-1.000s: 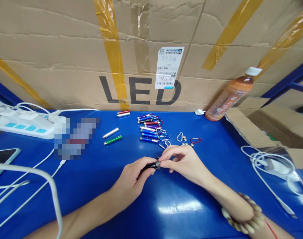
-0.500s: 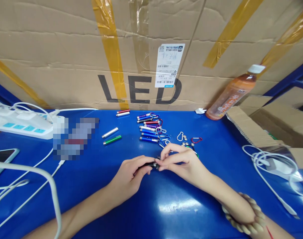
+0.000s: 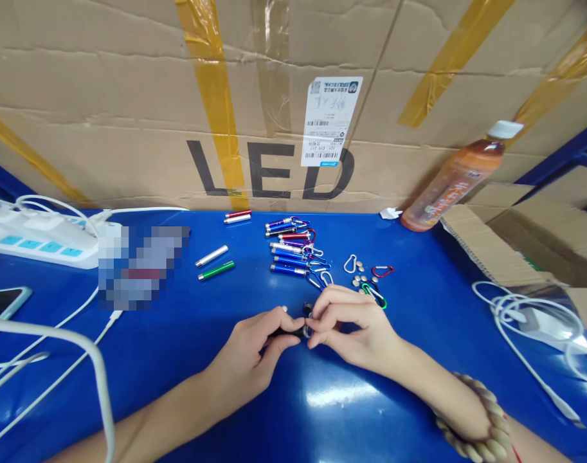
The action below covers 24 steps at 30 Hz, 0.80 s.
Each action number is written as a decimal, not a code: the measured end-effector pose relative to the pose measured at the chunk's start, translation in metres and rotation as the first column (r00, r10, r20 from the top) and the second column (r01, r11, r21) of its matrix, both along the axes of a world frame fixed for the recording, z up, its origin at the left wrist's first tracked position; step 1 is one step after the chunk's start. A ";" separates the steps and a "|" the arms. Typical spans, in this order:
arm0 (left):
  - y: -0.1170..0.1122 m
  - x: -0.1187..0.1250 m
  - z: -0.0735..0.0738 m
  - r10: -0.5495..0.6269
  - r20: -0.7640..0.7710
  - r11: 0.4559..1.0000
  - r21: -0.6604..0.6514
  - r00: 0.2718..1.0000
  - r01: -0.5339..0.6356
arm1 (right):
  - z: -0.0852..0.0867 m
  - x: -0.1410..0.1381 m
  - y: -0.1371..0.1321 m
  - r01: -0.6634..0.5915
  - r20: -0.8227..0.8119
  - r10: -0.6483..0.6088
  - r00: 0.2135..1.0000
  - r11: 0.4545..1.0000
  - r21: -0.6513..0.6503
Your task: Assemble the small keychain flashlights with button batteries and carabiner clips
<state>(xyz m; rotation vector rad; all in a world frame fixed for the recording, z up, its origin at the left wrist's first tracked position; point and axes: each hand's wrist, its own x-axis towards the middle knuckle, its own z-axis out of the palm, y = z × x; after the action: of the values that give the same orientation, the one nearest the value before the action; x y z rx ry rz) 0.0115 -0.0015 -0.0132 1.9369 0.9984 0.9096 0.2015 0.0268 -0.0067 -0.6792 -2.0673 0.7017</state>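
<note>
Your left hand [image 3: 247,360] and right hand [image 3: 353,325] pinch the little black flashlight [image 3: 293,332] between them, mid-frame.

I held one black torch [image 3: 293,333], beside it I counted four loose tubes [image 3: 216,270], about seven finished torches [image 3: 288,259] with clips, three loose clips [image 3: 380,271], one bottle [image 3: 454,186], one power strip [image 3: 42,241], one phone [image 3: 1,302]

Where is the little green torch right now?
In the head view, the green torch lies on the blue table, left of centre, beside a silver torch and left of the blue torches.
</note>
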 end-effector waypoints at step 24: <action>0.010 -0.002 0.008 0.070 -0.150 0.990 0.133 0.986 -0.050 | 0.009 -0.009 -0.003 0.170 0.066 -0.172 0.983 0.713 -0.680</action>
<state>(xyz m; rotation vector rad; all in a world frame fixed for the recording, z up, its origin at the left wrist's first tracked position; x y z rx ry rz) 0.0097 0.0089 -0.0048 2.1214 1.1168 0.8875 0.1926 0.0243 0.0023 -1.2620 -1.6726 1.3795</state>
